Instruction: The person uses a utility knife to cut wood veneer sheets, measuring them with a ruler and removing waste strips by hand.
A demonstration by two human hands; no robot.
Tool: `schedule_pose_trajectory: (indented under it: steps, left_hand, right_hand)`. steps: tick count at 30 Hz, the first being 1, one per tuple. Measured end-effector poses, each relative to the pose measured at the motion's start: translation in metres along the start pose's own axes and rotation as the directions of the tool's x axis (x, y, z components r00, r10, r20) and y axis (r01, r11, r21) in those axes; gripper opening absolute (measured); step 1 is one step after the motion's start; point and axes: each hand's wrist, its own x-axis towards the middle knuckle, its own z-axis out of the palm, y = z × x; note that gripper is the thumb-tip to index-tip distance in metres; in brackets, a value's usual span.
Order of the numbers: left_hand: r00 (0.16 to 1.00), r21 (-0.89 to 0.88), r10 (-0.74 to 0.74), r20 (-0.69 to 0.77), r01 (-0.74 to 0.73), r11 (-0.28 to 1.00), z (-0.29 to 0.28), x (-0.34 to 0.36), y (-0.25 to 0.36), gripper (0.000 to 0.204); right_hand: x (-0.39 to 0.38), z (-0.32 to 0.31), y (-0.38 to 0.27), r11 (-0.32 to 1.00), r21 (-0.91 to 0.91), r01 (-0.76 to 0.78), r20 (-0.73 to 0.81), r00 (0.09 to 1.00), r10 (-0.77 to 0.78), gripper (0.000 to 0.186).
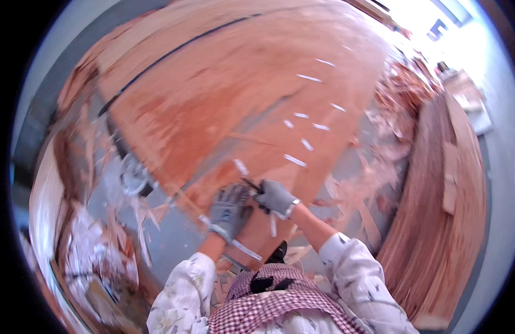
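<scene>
Veneer (263, 61), reddish-brown and pretty huge, is laid out right in front of us. Our grey-gloved left hand (228, 212) sits palm-down on the near end of that veneer, pretty flat, not wrapped around anything we can see. Our right hand (276, 199), gloved too, is just beside it over the same near end, fingers closed around a slim dark tool (249, 183); it's too blurry for us to tell what kind. White tape strips (295, 161) are dotted over the veneer's right half, plus a few close to our hands. Off to the right of the veneer we've got crumpled wood scraps (407, 86) and, nearer us, a long brown stack of wood sheets (421, 222). Left of the veneer there's crinkled plastic wrap (93, 239), and our checked apron (268, 300) is by its near edge.
</scene>
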Motion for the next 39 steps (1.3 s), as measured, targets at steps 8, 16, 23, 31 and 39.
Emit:
schedule_pose_trajectory:
  steps: [8,16,23,31,39]
  left_hand:
    - [0.997,0.174,0.075,0.010,-0.075,0.982,0.004,0.007,0.002,0.057]
    - [0.992,0.202,0.127,0.021,-0.129,0.971,0.009,-0.004,-0.007,0.057]
    - [0.989,0.253,0.146,-0.021,-0.136,0.958,0.009,-0.003,0.005,0.054]
    - [0.991,0.315,0.097,0.094,-0.122,0.941,0.027,-0.007,-0.021,0.057]
    - [0.970,0.359,0.010,0.244,-0.100,0.928,0.028,-0.005,-0.027,0.061]
  right_hand:
    - [-0.029,0.023,0.027,0.991,0.128,0.037,0.078,0.996,-0.047,0.016]
    - [-0.163,-0.017,0.021,0.866,0.482,0.136,0.009,0.987,-0.160,0.033]
    - [-0.244,-0.045,0.143,0.807,0.575,0.131,-0.215,0.977,-0.005,0.041]
    - [-0.347,-0.106,0.255,0.700,0.652,0.290,-0.446,0.894,0.045,0.036]
    - [-0.434,-0.168,0.292,0.635,0.769,0.074,-0.232,0.958,0.170,0.027]
